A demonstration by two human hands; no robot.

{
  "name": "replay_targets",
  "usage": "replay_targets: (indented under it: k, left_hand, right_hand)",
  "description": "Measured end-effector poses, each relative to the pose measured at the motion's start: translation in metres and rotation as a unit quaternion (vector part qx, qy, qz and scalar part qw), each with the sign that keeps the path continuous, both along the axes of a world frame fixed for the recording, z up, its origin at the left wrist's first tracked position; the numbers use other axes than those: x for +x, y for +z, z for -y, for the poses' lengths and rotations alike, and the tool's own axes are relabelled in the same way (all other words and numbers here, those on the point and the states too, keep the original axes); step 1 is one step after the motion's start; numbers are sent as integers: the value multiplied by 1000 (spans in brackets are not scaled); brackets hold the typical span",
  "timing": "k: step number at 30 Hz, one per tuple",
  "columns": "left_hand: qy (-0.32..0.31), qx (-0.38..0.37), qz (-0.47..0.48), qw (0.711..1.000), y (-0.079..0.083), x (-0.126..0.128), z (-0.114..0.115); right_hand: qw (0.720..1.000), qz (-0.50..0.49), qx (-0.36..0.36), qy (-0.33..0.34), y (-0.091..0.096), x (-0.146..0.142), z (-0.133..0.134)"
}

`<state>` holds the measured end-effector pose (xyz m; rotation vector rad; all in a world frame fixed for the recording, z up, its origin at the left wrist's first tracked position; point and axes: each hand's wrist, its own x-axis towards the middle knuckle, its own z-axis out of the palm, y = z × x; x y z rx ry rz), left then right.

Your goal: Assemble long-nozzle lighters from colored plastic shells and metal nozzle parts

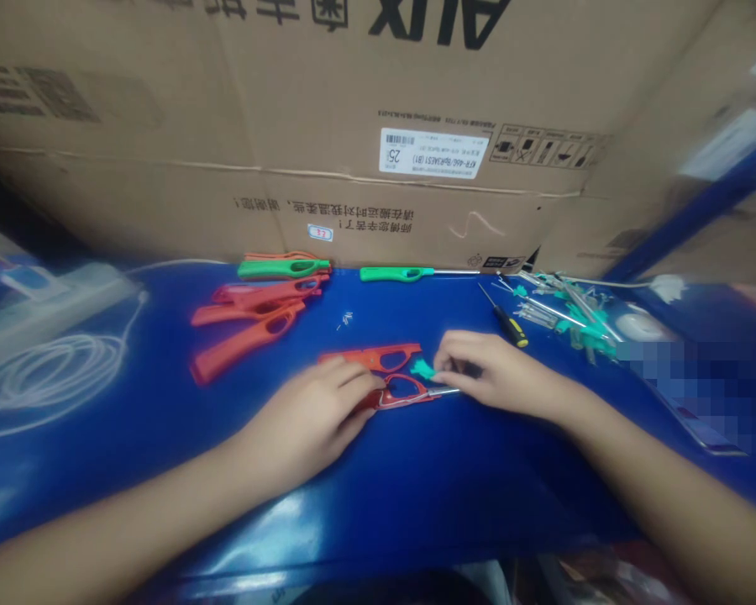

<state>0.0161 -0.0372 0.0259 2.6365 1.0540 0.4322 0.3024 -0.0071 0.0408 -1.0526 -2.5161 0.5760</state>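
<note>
My left hand (321,412) is closed around the handle end of a red lighter half-shell (409,388), which has a wire and a metal tube (444,391) in it. Between the thumb and fingers of my right hand (488,370) is a small green plastic part (422,369), just above the shell's trigger loop. A second red half-shell (394,360) lies right behind the first, its far end partly covered by my left hand. Further back rests a green gas lighter (391,274) with a long metal tube.
Several red half-shells (245,340) and a green one (283,267) lie at the back left. Small pins (345,320) are near the middle. A screwdriver (510,326) and a pile of metal tubes and green parts (580,315) sit right. A coiled white cable (50,382) is left; a cardboard box (315,101) stands behind.
</note>
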Motion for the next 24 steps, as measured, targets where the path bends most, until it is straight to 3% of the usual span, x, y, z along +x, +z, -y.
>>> replay_targets:
  k: [9,17,24]
  left_hand:
    - [2,-24,21,999,-4,3,2]
    - [0,-39,32,999,-5,4,4]
    - [0,-91,34,995,-1,6,4]
  right_hand:
    - [990,84,93,61,-5,-20,18]
    - [995,31,58,70,-10,-22,16]
    - [989,44,102,94,-11,-25,22]
